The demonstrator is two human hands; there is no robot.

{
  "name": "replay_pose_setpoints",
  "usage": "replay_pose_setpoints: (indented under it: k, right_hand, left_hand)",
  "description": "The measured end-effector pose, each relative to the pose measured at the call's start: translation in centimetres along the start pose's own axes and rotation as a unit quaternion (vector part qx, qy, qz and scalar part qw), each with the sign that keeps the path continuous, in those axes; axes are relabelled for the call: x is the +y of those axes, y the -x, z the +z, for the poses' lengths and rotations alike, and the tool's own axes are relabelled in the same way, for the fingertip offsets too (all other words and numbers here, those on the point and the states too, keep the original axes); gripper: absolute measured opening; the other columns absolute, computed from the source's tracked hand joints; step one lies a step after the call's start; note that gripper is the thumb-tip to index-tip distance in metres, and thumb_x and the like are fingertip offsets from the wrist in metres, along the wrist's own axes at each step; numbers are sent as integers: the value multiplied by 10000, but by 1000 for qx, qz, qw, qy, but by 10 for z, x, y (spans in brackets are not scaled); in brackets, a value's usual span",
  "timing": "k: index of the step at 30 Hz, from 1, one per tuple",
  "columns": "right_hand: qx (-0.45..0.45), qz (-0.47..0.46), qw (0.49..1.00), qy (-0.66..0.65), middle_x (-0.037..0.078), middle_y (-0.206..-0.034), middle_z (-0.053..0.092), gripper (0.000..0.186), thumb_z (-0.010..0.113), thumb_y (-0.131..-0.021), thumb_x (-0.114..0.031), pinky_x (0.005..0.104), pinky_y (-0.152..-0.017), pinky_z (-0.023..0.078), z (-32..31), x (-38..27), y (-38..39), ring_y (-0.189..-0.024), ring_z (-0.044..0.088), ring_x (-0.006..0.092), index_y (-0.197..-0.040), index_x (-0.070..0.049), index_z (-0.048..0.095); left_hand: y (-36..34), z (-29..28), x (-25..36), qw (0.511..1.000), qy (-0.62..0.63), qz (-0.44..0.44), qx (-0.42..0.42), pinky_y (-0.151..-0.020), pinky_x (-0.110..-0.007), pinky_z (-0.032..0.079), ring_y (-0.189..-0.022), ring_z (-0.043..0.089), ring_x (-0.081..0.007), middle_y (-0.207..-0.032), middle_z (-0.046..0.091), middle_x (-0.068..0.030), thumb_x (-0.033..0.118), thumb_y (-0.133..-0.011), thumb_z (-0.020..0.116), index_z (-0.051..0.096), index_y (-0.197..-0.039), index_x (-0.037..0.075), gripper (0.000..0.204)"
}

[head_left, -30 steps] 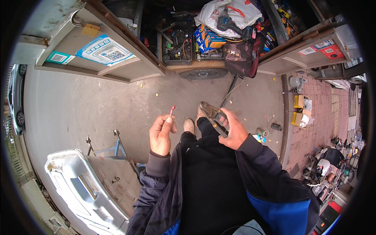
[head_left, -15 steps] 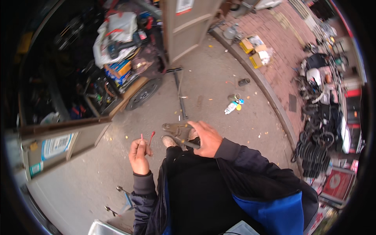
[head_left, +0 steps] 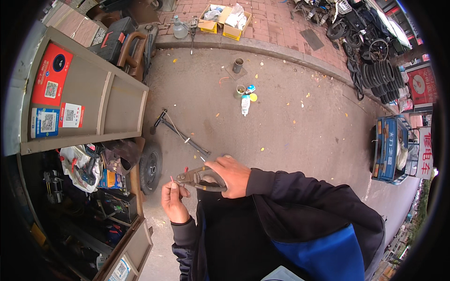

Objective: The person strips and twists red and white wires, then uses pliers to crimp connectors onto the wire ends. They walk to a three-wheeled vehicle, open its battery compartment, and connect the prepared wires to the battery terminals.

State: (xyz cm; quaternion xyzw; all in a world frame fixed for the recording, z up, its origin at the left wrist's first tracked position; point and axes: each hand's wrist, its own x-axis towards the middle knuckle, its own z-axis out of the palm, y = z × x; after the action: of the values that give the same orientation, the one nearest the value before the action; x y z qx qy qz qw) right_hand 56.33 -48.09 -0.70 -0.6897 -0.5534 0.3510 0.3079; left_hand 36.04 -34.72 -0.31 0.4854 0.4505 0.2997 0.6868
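Observation:
My left hand (head_left: 175,205) pinches a thin red wire (head_left: 172,179), whose short end sticks up above the thumb and fingertip. My right hand (head_left: 232,177) is wrapped round the handles of worn metal pliers (head_left: 191,176), which point left. The jaws of the pliers reach the left fingertips, right beside the wire's end. Whether they touch the wire I cannot tell. Another bit of red shows just behind the plier head, partly hidden by it.
Left stands a cabinet with an open door (head_left: 117,100), tools inside and a wheel (head_left: 150,167). A floor pump (head_left: 183,133) lies ahead on the pavement. Beyond are a plastic bottle (head_left: 245,106), a dark can (head_left: 238,65) and yellow boxes (head_left: 237,32) past the kerb. A blue cart (head_left: 385,149) stands right.
My view has swung to the right. The pliers, apart from my left hand before, have come to the wire at its fingertips. Both hands keep their hold.

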Motion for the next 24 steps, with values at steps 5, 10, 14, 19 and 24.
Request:
replay_pose_setpoints:
  k: [5, 10, 14, 19, 24]
  right_hand:
    - [42, 21, 999, -22, 203, -1158, 561, 886, 807, -680, -151, 504, -891, 450, -11, 10, -7, -1071, 573, 412, -1477, 10, 455]
    - [33, 34, 999, -11, 207, -1161, 555, 888, 804, -682, -141, 487, -948, 447, -22, -13, -24, -1091, 555, 424, -1483, -3, 446]
    - [18, 2, 1000, 13, 206, -1150, 546, 913, 801, -674, -117, 479, -974, 437, -27, -37, -43, -1110, 540, 427, -1501, -10, 432]
    - [-8, -17, 998, 58, 216, -1216, 559, 923, 822, -708, -191, 484, -1015, 427, -25, -67, -69, -1168, 541, 426, -1521, -14, 422]
    - [-11, -68, 994, 82, 238, -1256, 550, 970, 848, -682, -205, 490, -1026, 448, -15, -86, -86, -1188, 541, 451, -1532, -32, 415]
  left_hand:
    - [-26, 17, 16, 1000, -21, -2, -20, -669, -317, 490, -676, 570, -181, -723, 594, -83, 189, -1101, 542, 600, -1031, 26, 187]
    - [-36, 4, 27, 999, -13, -9, -28, -654, -301, 510, -663, 607, -182, -732, 620, -78, 162, -1094, 547, 614, -1023, 23, 170]
    - [-36, -13, 35, 1000, 10, -4, -12, -667, -292, 495, -686, 589, -144, -738, 620, -57, 132, -1089, 550, 635, -999, -7, 186]
    - [-39, -36, 49, 1000, 26, 12, 6, -648, -294, 472, -656, 544, -130, -720, 578, -34, 147, -1074, 561, 638, -996, -17, 197]
    - [-37, -60, 56, 998, 52, 39, 19, -639, -291, 460, -650, 523, -115, -711, 564, -21, 152, -1075, 561, 638, -989, -14, 203]
